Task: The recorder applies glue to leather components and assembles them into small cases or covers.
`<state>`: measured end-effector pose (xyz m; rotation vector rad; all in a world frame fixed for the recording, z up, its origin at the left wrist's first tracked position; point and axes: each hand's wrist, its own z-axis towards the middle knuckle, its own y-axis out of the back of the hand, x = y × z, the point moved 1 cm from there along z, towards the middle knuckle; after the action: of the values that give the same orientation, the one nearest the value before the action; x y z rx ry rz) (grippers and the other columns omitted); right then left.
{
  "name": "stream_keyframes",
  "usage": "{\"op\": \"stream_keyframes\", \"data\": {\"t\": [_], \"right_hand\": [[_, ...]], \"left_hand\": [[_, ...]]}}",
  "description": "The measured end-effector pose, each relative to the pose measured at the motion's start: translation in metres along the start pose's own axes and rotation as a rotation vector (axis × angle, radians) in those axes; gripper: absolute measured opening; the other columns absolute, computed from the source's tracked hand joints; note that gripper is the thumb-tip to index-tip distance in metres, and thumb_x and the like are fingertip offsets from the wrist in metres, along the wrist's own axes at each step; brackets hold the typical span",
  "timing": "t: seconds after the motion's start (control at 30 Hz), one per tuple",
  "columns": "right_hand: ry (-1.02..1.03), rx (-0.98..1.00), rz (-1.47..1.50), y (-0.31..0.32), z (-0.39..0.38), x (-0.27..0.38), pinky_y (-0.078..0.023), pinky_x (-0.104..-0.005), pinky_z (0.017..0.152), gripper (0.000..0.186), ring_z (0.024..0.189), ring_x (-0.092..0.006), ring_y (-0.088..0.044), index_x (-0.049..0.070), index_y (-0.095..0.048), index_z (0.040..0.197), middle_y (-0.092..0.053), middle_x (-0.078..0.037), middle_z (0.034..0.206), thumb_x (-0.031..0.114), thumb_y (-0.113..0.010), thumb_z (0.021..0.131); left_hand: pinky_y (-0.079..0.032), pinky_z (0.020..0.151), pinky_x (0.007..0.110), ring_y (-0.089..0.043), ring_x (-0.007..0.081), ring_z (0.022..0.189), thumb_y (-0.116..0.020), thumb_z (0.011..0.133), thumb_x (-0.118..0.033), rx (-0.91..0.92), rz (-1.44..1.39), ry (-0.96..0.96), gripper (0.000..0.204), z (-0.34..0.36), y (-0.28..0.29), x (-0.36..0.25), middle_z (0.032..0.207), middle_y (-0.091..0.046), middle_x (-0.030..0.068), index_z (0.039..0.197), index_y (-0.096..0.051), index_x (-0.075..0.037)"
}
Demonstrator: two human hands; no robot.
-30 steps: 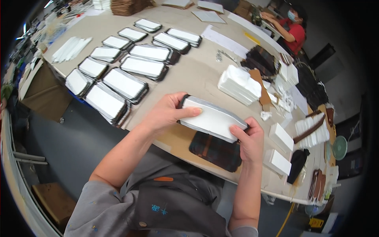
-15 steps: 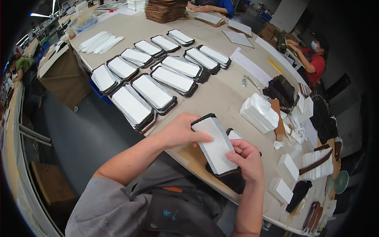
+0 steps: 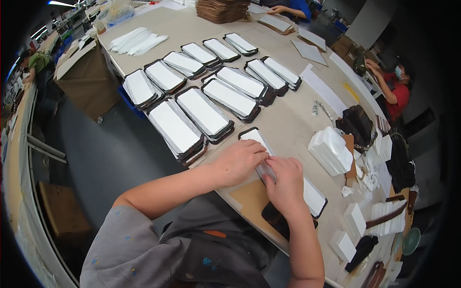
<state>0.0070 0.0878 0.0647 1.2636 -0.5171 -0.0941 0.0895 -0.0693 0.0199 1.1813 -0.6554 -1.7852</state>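
Under both hands, on the near part of the table, is a white panel with black edges (image 3: pixel 313 196). Its far end shows beyond my left hand and its near end beside my right wrist. Hands cover the middle, so I cannot tell whether it is one piece or two. My left hand (image 3: pixel 241 162) has its fingers bent and closed at the panel. My right hand (image 3: pixel 286 180) meets it there, fingers curled and fingertips close to the left ones. A black piece (image 3: pixel 274 217) lies by the table's near edge, partly behind my right forearm.
Stacks of black-edged white panels (image 3: pixel 204 111) stand in rows farther off. White strips (image 3: pixel 138 41) and a brown stack (image 3: pixel 223 10) lie at the back. To the right are a white stack (image 3: pixel 330 151), white blocks (image 3: pixel 354 220) and dark material (image 3: pixel 356 125). Co-workers (image 3: pixel 396 91) sit across the table.
The panel, held up and tilted between both hands before, is now low at the table. My hands have come together over it, and the view has shifted slightly.
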Motion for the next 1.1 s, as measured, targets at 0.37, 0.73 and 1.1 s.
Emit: {"op": "stream_keyframes", "data": {"t": [0.37,0.73,1.1], "right_hand": [[0.111,0.09,-0.1,0.004,-0.012,0.0,-0.033,-0.0488,0.111,0.037,0.112,-0.0257,-0.06,0.001,-0.065,0.118,-0.065,-0.011,0.124,0.007,-0.069,0.082],[-0.353,0.185,0.004,0.013,0.031,-0.024,-0.047,-0.0397,0.091,0.044,0.094,-0.0306,-0.066,0.004,-0.066,0.104,-0.069,-0.013,0.105,0.03,-0.082,0.072],[-0.571,0.36,0.649,0.007,0.043,-0.059,-0.053,-0.0298,0.074,0.049,0.083,-0.0181,-0.067,0.0,-0.064,0.112,-0.068,-0.008,0.092,0.024,-0.083,0.074]], "left_hand": [[-0.034,0.112,0.043,-0.054,0.0235,0.126,-0.062,0.092,-0.033,0.069,0.23,-0.009,0.033,-0.007,0.003,-0.006,0.134,-0.058,0.0083,0.115,-0.067,-0.009],[-0.034,0.113,0.042,-0.04,0.0332,0.139,-0.06,0.093,-0.047,0.453,0.187,-0.004,0.063,0.002,0.023,-0.014,0.145,-0.047,0.0177,0.133,-0.052,0.001],[-0.031,0.112,0.045,-0.039,0.0318,0.14,-0.065,0.09,-0.047,0.284,0.164,-0.034,0.07,-0.008,0.021,-0.015,0.148,-0.045,0.017,0.139,-0.047,0.0]]}}
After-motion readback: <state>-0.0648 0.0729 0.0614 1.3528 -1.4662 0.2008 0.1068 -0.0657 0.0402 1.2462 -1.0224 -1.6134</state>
